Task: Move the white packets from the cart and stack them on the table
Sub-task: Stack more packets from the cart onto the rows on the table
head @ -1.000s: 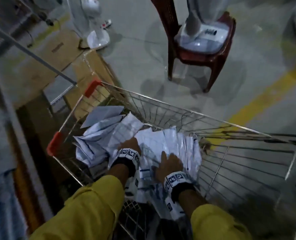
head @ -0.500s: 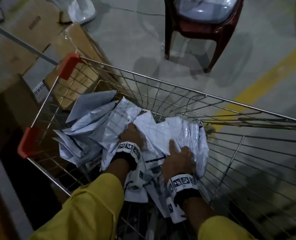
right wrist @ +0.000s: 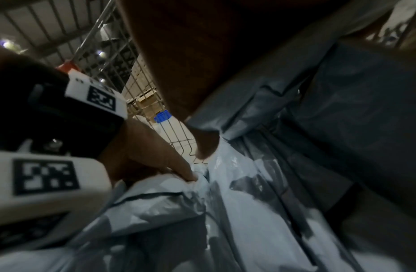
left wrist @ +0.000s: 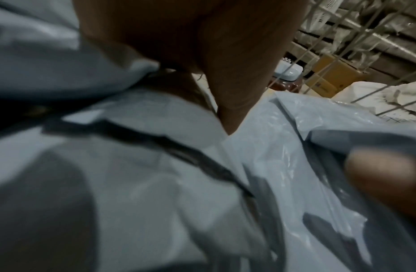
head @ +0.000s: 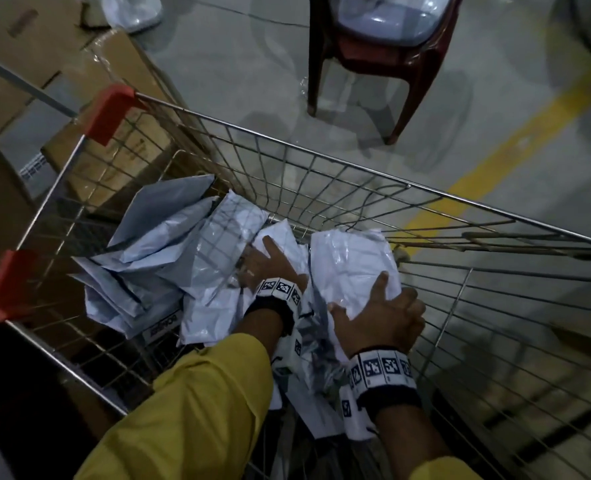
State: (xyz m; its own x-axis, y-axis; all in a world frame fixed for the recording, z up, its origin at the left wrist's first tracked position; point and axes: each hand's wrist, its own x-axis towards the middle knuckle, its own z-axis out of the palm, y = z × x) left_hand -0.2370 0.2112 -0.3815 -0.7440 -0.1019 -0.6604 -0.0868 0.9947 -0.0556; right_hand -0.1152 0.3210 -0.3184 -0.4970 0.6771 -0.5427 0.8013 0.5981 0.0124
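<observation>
Head view: white packets lie heaped inside the wire cart, toward its red-capped corners. The left hand presses into the heap with fingers spread flat. The right hand grips a bundle of packets against the cart's right wall. Printing on one packet is too blurred to read.

Left wrist view: a finger presses on the plastic.

Right wrist view: coded tags show on the other wristband.

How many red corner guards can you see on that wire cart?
2. One red corner guard sits on the cart's far-left corner, the other on the near-left corner. The right-side corners lie outside the picture, so more may exist.
</observation>
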